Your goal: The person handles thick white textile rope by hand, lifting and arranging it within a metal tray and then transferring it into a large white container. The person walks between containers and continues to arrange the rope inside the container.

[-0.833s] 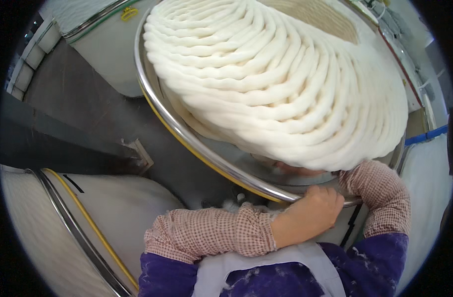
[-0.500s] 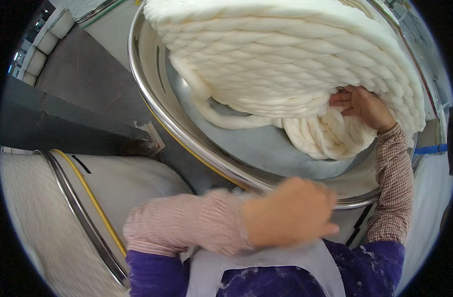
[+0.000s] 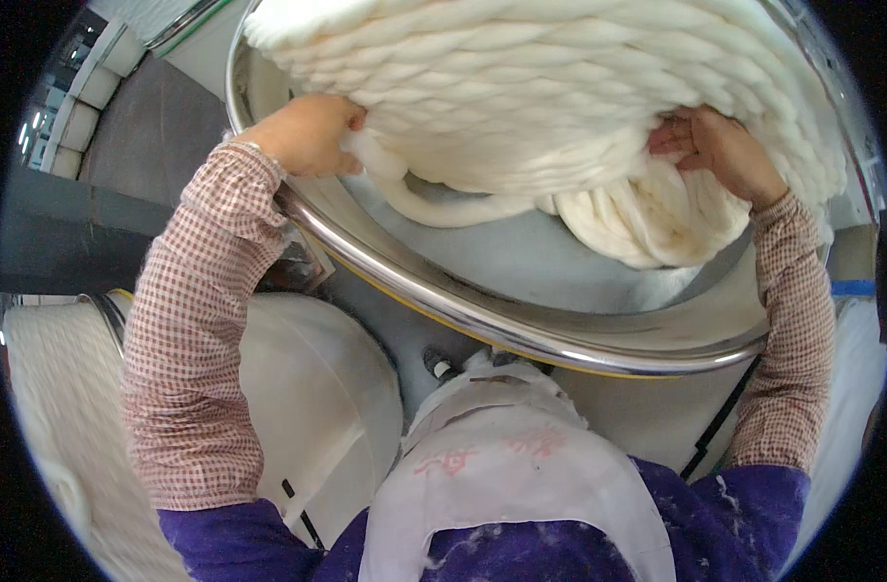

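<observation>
A thick pile of cream cotton sliver point(image 3: 521, 107) lies in ropy layers inside a large round can point(image 3: 443, 296) with a shiny metal rim. My left hand point(image 3: 307, 136) is at the pile's left edge, its fingers and thumb curled around a strand of the sliver. On the right, my right hand point(image 3: 725, 155) rests against the pile's lower side, fingers spread and partly tucked under the layers. Below that hand hangs a loose bundle of sliver point(image 3: 657, 218), and a single strand point(image 3: 453, 210) runs left from it over the grey can bottom.
Another white can point(image 3: 317, 388) stands at my lower left, with more white fibre point(image 3: 65, 417) beside it. A dark beam point(image 3: 84, 233) crosses at the left. My shoes point(image 3: 441, 364) show on the floor just in front of the can.
My left hand has swung from in front of my chest up and left to the pile's left edge. My right hand stays at the pile. The can and sliver appear slightly higher in view.
</observation>
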The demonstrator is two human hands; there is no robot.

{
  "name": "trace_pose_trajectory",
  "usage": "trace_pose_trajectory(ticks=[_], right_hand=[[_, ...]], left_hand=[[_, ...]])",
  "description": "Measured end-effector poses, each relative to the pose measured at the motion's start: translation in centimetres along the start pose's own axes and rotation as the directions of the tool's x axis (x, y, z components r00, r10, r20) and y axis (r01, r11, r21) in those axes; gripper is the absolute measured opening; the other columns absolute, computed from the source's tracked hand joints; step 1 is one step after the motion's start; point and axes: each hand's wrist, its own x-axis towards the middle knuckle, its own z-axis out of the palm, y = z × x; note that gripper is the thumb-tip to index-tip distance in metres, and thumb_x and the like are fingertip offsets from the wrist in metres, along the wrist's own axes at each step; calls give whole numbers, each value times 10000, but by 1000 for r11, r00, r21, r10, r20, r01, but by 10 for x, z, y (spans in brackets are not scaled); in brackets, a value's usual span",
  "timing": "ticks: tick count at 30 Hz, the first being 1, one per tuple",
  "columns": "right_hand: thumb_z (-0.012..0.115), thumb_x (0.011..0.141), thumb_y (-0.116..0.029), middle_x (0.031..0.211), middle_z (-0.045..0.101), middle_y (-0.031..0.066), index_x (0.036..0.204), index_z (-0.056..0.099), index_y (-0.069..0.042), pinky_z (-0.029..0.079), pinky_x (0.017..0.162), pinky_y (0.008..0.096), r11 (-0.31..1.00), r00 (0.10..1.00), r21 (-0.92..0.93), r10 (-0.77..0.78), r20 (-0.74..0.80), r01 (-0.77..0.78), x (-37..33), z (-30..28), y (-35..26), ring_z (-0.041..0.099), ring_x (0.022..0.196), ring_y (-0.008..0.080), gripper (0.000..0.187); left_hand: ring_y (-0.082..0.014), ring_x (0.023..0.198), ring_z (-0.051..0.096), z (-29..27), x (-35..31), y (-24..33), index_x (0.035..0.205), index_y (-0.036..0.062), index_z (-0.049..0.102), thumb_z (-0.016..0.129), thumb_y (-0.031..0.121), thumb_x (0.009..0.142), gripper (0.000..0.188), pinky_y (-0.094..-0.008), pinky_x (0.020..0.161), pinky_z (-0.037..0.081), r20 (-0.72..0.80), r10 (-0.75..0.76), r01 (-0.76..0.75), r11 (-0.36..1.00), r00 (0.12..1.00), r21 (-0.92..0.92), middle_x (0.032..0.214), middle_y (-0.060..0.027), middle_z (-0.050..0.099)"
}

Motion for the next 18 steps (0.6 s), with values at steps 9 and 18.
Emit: trace_pose_trajectory(ticks=[9, 18], right_hand=[[255, 1009, -471, 1137, 646, 166, 1281, 516, 24, 485, 920, 406, 999, 995, -45, -3, -98, -1, 0, 15, -16, 632, 1059, 247, 622], [312, 998, -442, 1102, 656, 174, 1192, 580, 36, 501, 890, 395, 999, 999, 14, -31, -35, 31, 5, 13, -17, 632, 1017, 263, 581]], left_hand=[[-135, 665, 589, -2, -56, 16, 781, 14, 610, 706, 160, 809, 177, -270, 627, 467, -237, 85, -186, 878, 968, -440, 707, -55, 610], [-197, 621, 613, 39, -225, 108, 788, 40, 669, 620, 329, 905, 316, -328, 553, 487, -703, 224, -721, -3, 675, -693, 783, -97, 656]])
